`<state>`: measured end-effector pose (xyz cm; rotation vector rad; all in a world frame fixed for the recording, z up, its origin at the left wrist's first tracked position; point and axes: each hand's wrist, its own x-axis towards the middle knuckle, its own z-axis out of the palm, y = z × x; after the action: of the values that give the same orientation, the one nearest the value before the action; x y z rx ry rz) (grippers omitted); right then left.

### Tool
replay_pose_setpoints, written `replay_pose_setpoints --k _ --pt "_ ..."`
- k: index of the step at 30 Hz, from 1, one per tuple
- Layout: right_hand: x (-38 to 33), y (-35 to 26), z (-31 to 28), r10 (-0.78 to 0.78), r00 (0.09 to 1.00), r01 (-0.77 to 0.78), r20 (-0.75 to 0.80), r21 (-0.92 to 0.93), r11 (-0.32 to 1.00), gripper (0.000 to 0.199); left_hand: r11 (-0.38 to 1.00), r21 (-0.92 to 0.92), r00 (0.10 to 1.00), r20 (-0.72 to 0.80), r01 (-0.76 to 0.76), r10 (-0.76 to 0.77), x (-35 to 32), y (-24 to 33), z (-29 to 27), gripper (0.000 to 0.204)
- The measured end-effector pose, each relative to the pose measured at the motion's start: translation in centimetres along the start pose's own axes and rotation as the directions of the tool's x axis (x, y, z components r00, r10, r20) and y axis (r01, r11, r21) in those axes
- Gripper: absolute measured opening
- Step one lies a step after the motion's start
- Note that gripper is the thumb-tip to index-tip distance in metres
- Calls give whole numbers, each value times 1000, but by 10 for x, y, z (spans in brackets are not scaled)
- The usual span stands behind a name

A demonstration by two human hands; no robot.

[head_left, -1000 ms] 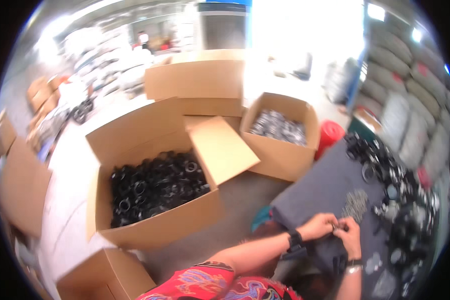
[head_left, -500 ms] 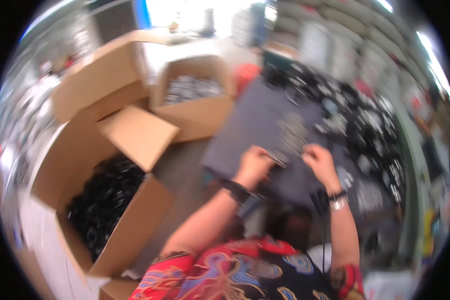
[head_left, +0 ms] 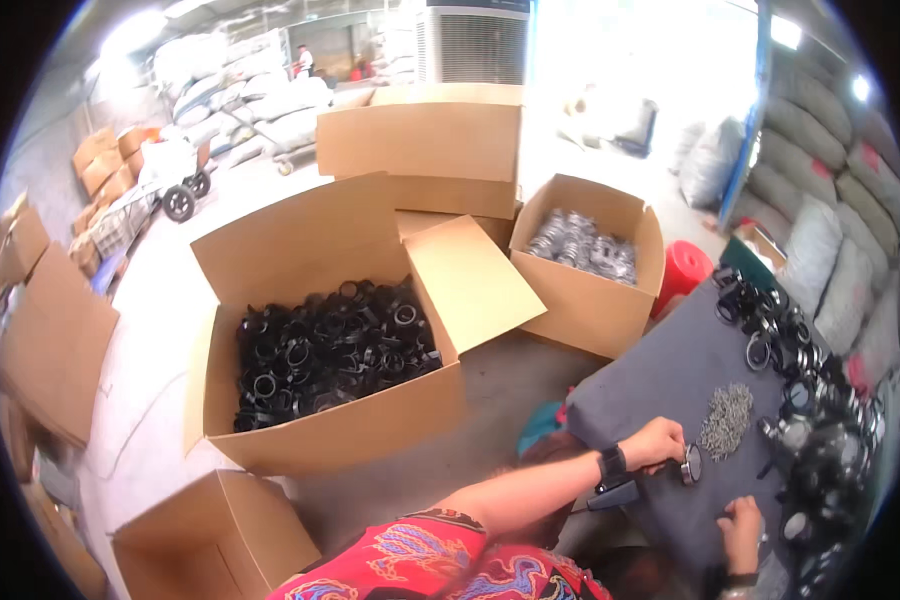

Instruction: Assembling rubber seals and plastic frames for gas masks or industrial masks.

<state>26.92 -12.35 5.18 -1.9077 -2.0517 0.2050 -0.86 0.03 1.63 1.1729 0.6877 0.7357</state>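
Grey table [head_left: 660,370] bears screws [head_left: 727,420]; left hand [head_left: 655,443] grips a ring [head_left: 691,464]; right hand [head_left: 742,530] rests flat, fingers loose.

Left hand [head_left: 654,443] curled, right hand [head_left: 741,527] flat

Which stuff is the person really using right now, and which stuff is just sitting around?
In use:
- left hand on a small round ring part
- right hand on the grey table
- pile of small metal bits
- heap of black rings on the table

Just sitting around:
- big box of black rings
- box of silvery parts
- red stool
- trolley
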Motion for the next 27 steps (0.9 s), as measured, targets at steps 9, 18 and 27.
replay_pose_setpoints --k 9,18,27 --pt "46 -81 -3 64 998 -37 -15 683 730 6 978 210 996 -87 4 15 2 24 -14 12" --pt "77 -90 49 -245 915 379 -320 476 794 14 997 -37 998 -2 64 -65 21 10 -17 5" --pt "79 -95 46 -270 922 357 -278 337 871 17 795 478 903 -12 -373 430 -6 -6 -7 20"
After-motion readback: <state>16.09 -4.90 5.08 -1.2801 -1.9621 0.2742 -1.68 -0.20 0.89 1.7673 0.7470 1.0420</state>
